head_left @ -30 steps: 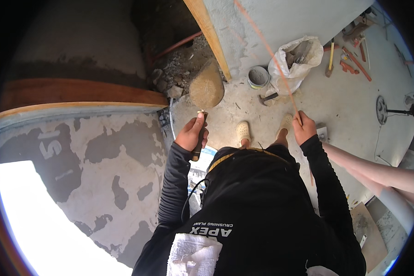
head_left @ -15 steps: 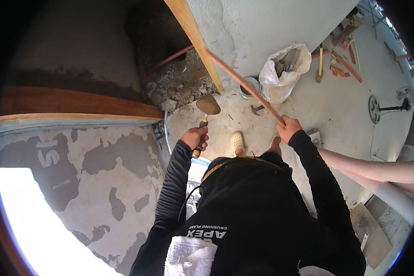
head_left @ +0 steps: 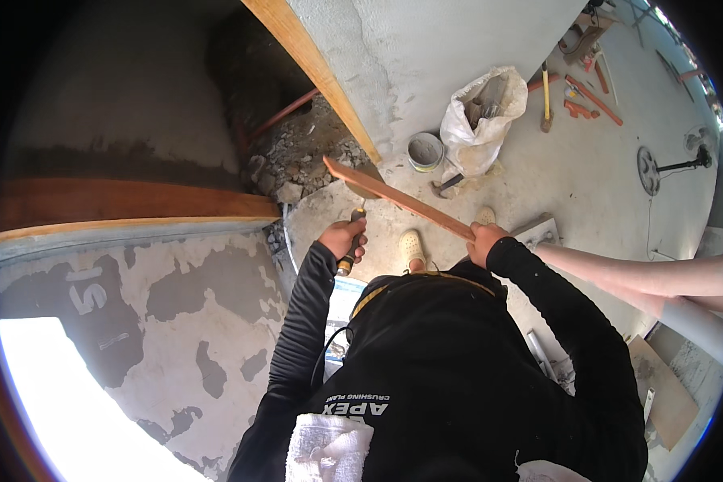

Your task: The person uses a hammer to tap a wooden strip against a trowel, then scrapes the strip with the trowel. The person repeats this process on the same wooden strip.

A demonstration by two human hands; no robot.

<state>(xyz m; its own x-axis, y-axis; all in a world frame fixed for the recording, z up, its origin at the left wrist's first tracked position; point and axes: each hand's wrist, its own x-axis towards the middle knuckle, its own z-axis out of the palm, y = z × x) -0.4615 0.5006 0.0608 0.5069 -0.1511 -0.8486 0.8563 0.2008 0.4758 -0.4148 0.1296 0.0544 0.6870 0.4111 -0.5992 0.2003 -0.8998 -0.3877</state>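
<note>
My left hand [head_left: 344, 238] is closed round the black-and-yellow handle of a trowel [head_left: 346, 263], its blade pointing away from me. A long reddish-brown wooden strip [head_left: 410, 202] is gripped near its right end by my right hand [head_left: 485, 243]. The strip slants up to the left, and its far end covers part of the trowel's blade. Whether strip and blade touch, I cannot tell. Both tools are held above the concrete floor, in front of my light-coloured clogs [head_left: 412, 245].
A grey bucket [head_left: 425, 153], a white sack [head_left: 490, 132] and a hammer [head_left: 447, 185] stand or lie ahead. Rubble [head_left: 301, 161] fills the opening beside the wooden frame [head_left: 317, 68]. Another person's arm [head_left: 627, 269] reaches in from the right, near a block-like object [head_left: 538, 230]. A patchy wall [head_left: 177, 305] rises at left.
My right hand has moved left and slightly nearer to me, swinging the wooden strip flatter so its far end now overlaps the trowel's blade. The left hand keeps the trowel nearly in place.
</note>
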